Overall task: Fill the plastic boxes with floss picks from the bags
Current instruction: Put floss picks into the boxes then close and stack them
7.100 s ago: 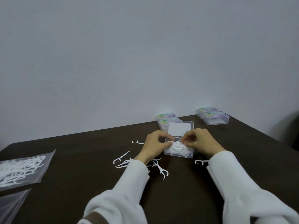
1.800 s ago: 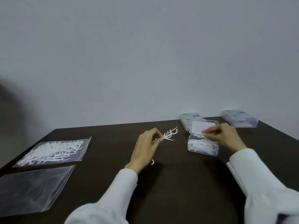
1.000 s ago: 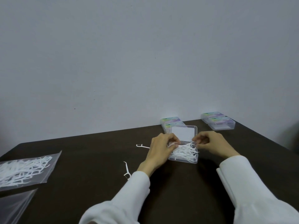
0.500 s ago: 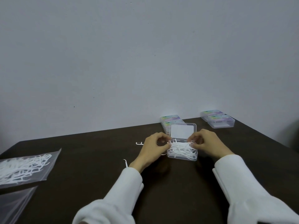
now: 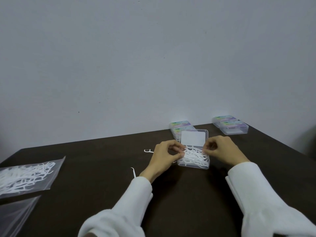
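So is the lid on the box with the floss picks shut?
No, the open box has its lid tipped back, and floss picks show inside.

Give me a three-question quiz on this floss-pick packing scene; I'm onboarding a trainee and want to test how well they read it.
1. True or false: the lid of the clear plastic box between the left hand and right hand stands open.
2. How many loose white floss picks lie on the dark wooden table left of the left hand? A) none B) two C) five
3. Fill in: the clear plastic bag of floss picks lies at the table's ____ edge.

Key: 1 true; 2 B, one pick farther back and one pick near the white sleeve; 3 left.
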